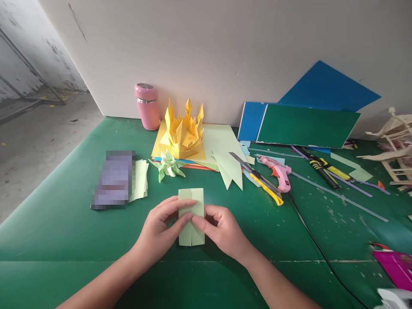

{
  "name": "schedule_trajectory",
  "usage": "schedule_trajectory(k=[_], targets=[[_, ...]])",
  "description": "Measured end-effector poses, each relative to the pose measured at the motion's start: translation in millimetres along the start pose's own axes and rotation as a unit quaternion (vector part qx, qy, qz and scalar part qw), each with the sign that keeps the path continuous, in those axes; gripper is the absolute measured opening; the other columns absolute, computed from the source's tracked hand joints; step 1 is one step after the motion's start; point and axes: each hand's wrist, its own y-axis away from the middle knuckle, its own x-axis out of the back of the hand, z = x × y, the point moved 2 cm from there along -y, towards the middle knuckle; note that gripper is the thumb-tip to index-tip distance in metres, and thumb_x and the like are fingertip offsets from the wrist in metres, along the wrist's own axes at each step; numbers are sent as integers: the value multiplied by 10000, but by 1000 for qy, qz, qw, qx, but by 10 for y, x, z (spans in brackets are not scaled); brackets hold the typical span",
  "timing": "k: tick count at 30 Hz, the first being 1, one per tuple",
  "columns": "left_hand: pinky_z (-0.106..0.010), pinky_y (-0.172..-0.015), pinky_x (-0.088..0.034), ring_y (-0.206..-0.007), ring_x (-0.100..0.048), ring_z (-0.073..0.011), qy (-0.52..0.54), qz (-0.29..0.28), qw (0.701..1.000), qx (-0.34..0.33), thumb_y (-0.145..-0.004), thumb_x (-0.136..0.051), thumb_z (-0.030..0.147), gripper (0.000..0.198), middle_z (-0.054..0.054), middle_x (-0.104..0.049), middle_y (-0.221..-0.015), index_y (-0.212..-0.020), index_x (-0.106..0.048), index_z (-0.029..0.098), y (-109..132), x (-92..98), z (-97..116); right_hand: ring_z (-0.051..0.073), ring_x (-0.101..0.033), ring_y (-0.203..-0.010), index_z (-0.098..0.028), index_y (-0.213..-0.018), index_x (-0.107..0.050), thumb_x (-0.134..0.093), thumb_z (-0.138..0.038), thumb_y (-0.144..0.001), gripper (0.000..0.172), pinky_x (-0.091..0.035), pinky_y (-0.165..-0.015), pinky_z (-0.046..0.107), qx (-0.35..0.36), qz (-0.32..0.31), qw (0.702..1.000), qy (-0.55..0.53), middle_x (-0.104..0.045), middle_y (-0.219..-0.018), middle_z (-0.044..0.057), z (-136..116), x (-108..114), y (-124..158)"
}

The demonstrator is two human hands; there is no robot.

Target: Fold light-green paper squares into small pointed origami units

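Observation:
A pale green folded paper lies on the green table in front of me. My left hand presses on its left side, index finger laid across the middle fold. My right hand pinches the paper's centre from the right with thumb and fingertips. Both hands are closed on the paper. Just beyond it lies a small green folded paper flower, and behind that stands a yellow spiky origami crown on stacked coloured sheets.
A pink flask stands by the wall. Right of the paper are a yellow utility knife, a pink glue gun with a black cord, blue and green boards, thin strips and a wooden model. A blurred patch lies left.

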Motion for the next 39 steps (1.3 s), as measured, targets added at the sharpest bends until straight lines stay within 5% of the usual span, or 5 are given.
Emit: schedule_trajectory(k=[17,23,28,34,39], targets=[[-180,-483,-469,-652,-494,-103,24,-98,994,47,-771,-594,208,448,-30,-467,-956,-1209,-575,299,53,-39,-20,92,-323,-530,-178,-610,-477,-554,-504,-808,389,-312,-471,212,8,35,999,14,-357,-555,-53,25,6,-2],[-166,-407,-360,-487,-316,-37,21,-123,991,55,-765,-601,179,513,10,-420,-901,-1249,-524,330,55,-36,-35,101,-371,-542,-173,-637,-519,-553,-529,-808,397,-345,-486,216,7,34,999,15,-416,-564,-39,30,13,-2],[-186,-450,-424,-523,-402,-58,33,-133,989,60,-770,-599,180,521,-30,-492,-1012,-1258,-523,345,80,-21,-34,93,-325,-535,-186,-592,-444,-540,-563,-798,440,-309,-482,220,9,30,999,11,-356,-563,-49,13,16,1],[-237,-627,-552,-813,-617,-162,63,-176,980,67,-743,-605,115,604,-69,-556,-1252,-1295,-517,345,107,10,8,82,-336,-451,-196,-507,-383,-450,-626,-834,545,-280,-439,224,-4,33,999,1,-371,-464,-47,4,29,10],[-328,-845,-549,-1155,-566,-245,138,-234,958,91,-720,-622,62,668,-55,-521,-1362,-1315,-503,342,100,0,66,96,-393,-416,-199,-458,-420,-392,-624,-868,591,-327,-446,238,9,114,993,-6,-424,-414,-26,33,175,-33]])
